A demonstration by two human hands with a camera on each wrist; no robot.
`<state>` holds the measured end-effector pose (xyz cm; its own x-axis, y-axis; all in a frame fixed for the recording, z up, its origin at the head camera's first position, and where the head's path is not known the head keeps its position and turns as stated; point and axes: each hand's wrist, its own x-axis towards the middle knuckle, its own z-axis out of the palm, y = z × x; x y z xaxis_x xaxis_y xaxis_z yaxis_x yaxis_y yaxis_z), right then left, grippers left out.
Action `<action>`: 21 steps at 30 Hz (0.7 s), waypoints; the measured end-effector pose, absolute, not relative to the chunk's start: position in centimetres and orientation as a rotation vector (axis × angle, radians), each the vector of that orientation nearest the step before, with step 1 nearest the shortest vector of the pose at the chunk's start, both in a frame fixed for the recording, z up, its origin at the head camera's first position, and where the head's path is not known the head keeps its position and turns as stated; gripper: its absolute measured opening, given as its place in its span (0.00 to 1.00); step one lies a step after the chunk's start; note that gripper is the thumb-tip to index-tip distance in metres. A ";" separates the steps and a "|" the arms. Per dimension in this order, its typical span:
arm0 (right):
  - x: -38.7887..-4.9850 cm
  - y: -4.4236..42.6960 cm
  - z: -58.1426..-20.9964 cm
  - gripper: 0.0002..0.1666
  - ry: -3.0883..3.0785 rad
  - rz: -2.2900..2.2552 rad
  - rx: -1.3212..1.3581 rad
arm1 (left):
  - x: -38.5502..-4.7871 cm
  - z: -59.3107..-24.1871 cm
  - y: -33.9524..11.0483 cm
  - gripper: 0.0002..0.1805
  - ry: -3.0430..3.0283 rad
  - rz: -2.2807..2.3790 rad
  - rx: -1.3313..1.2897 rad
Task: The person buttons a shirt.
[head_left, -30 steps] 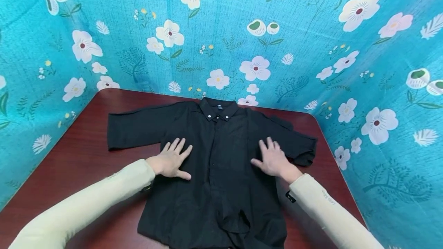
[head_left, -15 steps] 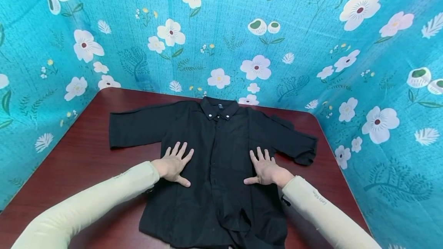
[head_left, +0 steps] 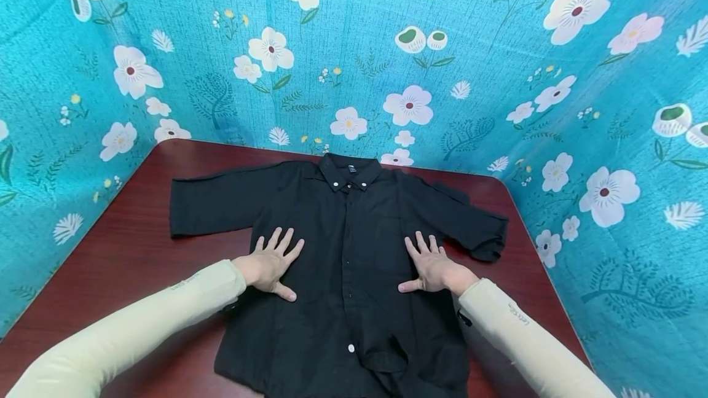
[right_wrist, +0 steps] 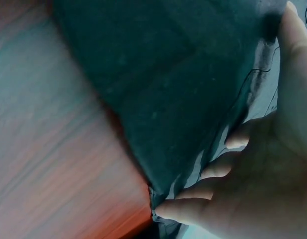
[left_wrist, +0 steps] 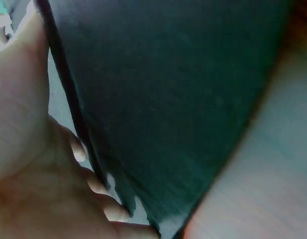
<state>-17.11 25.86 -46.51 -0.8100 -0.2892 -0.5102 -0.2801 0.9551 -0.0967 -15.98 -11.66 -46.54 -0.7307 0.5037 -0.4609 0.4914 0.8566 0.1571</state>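
A black button-up shirt (head_left: 326, 324) lies front side up, its collar (head_left: 350, 172) toward the far table edge. My left hand (head_left: 268, 266) rests on the left side of the shirt's body with fingers spread. On the opposite side, below the sleeve, my right hand (head_left: 434, 268) lies in the same way. Straight fingers touch the cloth in both wrist views, where the left hand (left_wrist: 49, 149) and right hand (right_wrist: 258, 169) sit along the fabric. A raised fold (head_left: 387, 358) stands in the lower front, near a white button (head_left: 351, 348).
The dark red-brown table (head_left: 138, 269) shows on both sides of the shirt. One sleeve (head_left: 212, 204) stretches flat to the left; the other sleeve (head_left: 478, 232) is crumpled at its end. A blue flowered curtain (head_left: 343, 48) hangs behind and at both sides.
My right hand has come down from near the sleeve onto the shirt's side. The left hand has shifted slightly left. The lower front has spread wider, and a white button now shows.
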 end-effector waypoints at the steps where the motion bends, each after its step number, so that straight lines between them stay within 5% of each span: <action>1: -17.2 26.0 -46.5 0.70 2.562 -0.027 -0.405 | -16.0 -46.5 -11.8 0.64 2.527 0.043 0.735; 14: -17.3 25.1 -46.0 0.67 2.618 -0.129 -0.488 | -16.0 -45.5 -9.6 0.57 2.558 0.128 0.858; 21: -18.6 24.4 -46.4 0.72 2.581 -0.050 -0.423 | -17.8 -45.8 -8.2 0.61 2.556 -0.064 0.723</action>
